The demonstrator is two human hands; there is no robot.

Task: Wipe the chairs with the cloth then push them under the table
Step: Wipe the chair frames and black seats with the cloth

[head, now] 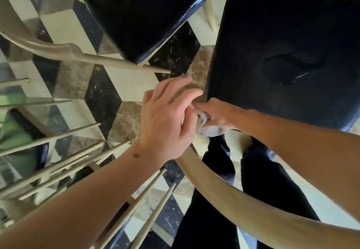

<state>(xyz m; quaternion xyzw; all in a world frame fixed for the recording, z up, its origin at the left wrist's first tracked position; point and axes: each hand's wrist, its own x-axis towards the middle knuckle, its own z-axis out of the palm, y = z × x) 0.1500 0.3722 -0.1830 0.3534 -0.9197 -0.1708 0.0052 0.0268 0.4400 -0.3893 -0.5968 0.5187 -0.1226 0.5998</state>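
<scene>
Gripping bunched cloth (pixel 204 126), right hand (pixel 218 115) clenched; left hand (pixel 167 116) relaxed, fingers touching cloth.

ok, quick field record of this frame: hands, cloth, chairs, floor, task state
left hand: fingers relaxed, beside the cloth; contact unclear
right hand: grips the cloth
cloth: pale, bunched, between the hands, over the curved chair back
near chair seat: dark, dented cushion, right of centre
far chair seat: dark, upper centre
spindles: pale, lower left
floor: checked tiles
task state: no table in view
</scene>
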